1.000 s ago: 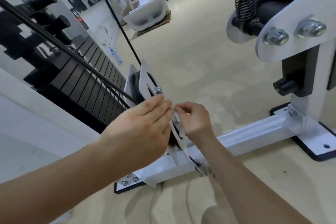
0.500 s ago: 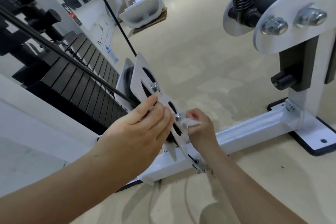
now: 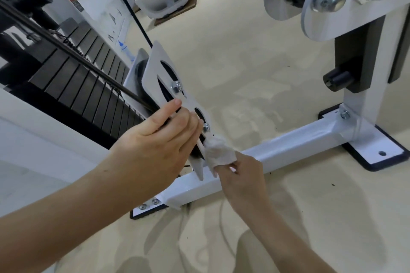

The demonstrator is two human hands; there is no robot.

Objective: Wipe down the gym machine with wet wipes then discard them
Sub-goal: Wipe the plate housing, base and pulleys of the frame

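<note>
Steadying a white pulley bracket (image 3: 158, 66) with the left hand (image 3: 155, 139), a person presses a crumpled wet wipe (image 3: 216, 150) against the plate's lower end, just below the lower bolt (image 3: 206, 127). The right hand (image 3: 241, 176) pinches the wipe, which is wrapped over its fingertips. The left hand's fingers curl over the bracket's middle, thumb out of sight. The plate's long axis slants from far upper left to near lower right, above the machine's white base bar (image 3: 288, 146), so most of its face lies up and away from the wipe, beyond the left hand's fingers. The right hand is nearer the lower tip. Reaching the upper bolt (image 3: 176, 86) would likely call for the left hand to shift its hold.
</note>
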